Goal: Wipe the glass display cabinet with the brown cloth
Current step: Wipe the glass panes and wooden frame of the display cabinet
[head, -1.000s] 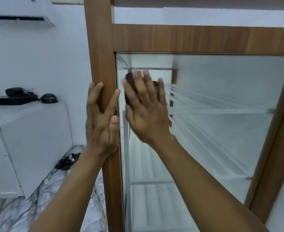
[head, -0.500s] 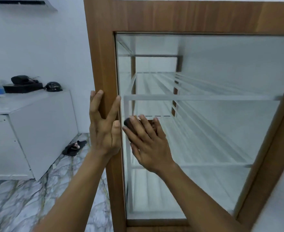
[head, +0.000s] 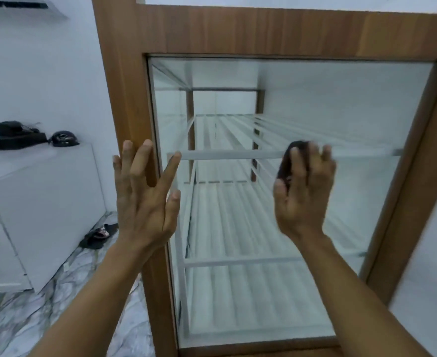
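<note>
The glass display cabinet has a wooden frame (head: 124, 86) and a large glass pane (head: 341, 104), with white slatted shelves behind it. My right hand (head: 302, 199) presses a dark brown cloth (head: 285, 161) flat against the glass at mid-height, right of the pane's centre. The hand is motion-blurred, and most of the cloth is hidden under its fingers. My left hand (head: 145, 202) is spread wide at the left wooden post, fingertips on the wood, thumb over the edge of the glass, holding nothing.
A white low cabinet (head: 44, 202) stands at the left against the wall, with dark items (head: 62, 138) on top. A sandal (head: 98, 233) lies on the marbled floor beside it. An air conditioner (head: 18, 6) hangs at the upper left.
My right hand slid the cloth down the left side of the pane, then across to the right and up a little. My left hand's fingers spread apart on the post.
</note>
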